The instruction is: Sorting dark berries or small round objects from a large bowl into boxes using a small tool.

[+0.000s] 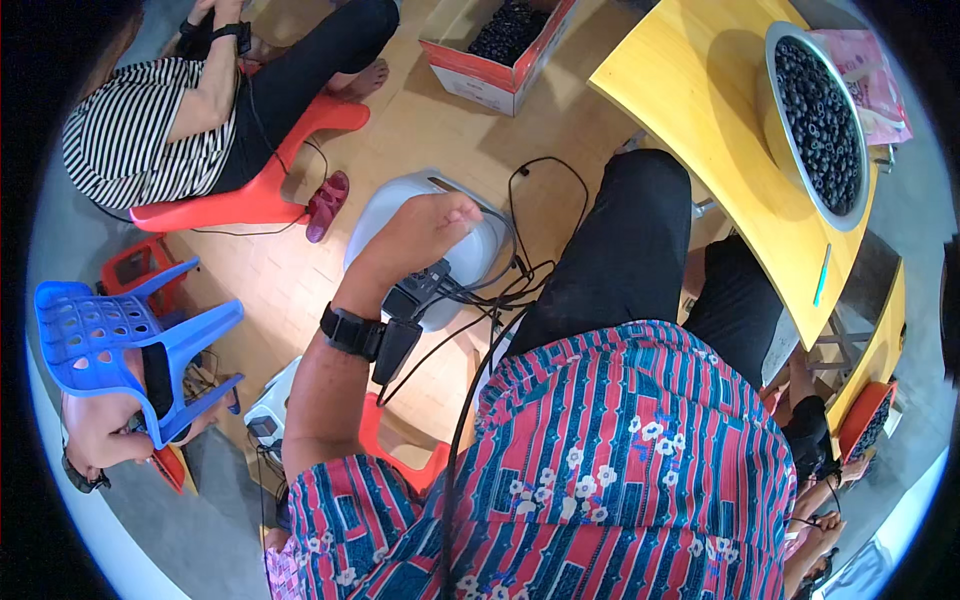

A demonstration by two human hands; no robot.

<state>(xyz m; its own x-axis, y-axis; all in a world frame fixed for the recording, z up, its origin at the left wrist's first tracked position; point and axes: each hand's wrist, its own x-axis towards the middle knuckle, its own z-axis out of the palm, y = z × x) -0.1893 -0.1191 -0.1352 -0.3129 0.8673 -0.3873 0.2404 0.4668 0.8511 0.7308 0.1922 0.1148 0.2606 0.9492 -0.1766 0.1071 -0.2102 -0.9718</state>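
My left hand (435,228) reaches over a pale grey plastic stool (372,222). Its fingers are curled in; what they hold, if anything, is hidden. A dark cable (513,232) curves away close beside the fingertips. Just below the hand is a black device (420,288) with several cables bunched at it. A black strap (347,328) with a dark block circles my left wrist. My right hand is out of view. At the right, a steel bowl (776,110) full of small black ring-shaped pieces stands on a yellow table (690,75), near a thin teal tool (823,275).
A red and white box (490,92) of black pieces sits on the floor ahead. To the left, a person in a striped top (150,125) sits on a red chair (270,195), near a blue chair (95,335). Another person's hands (828,525) show at lower right.
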